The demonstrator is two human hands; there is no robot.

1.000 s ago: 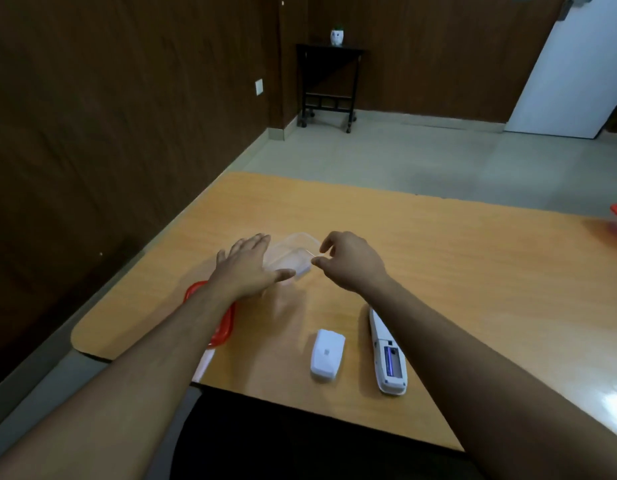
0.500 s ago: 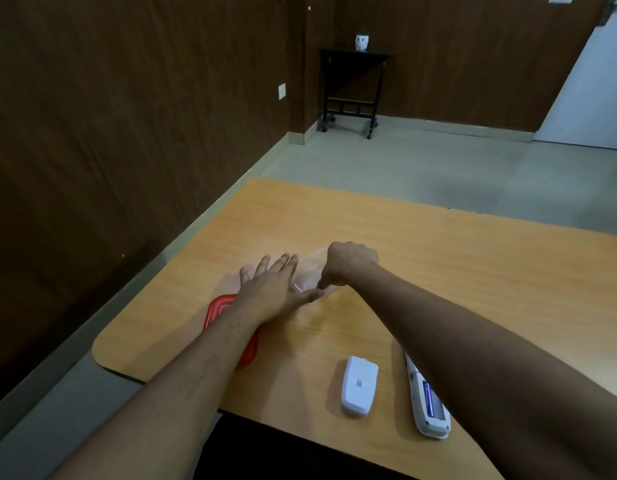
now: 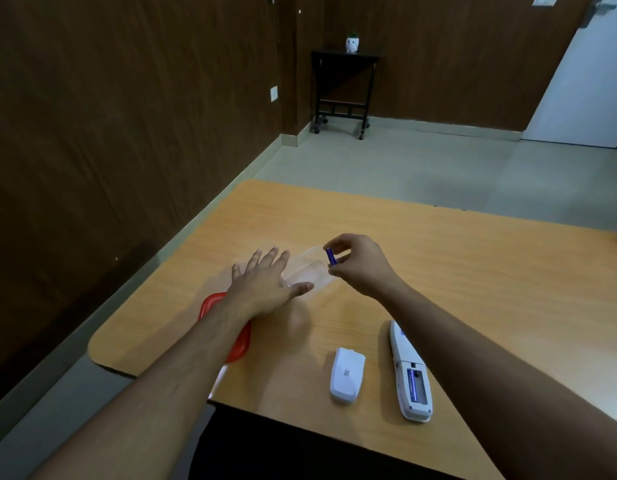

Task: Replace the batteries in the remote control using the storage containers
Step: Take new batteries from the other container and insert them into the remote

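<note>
The right hand [image 3: 360, 263] has come up out of the clear box [image 3: 308, 271] pinching a blue battery [image 3: 331, 257] above it, near the table's [image 3: 473, 271] left edge; the left hand [image 3: 265, 284] lies flat, steadying the box; the remote [image 3: 409, 372], near the front edge, is one cell short, so this battery likely goes there.

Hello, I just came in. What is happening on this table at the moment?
A person is changing the batteries of a remote control. The right hand pinches a blue battery above a clear container, and the left hand lies flat beside it, thumb touching it. The remote lies face down, its compartment open with one battery inside; its white cover and a red lid lie nearby.
</note>
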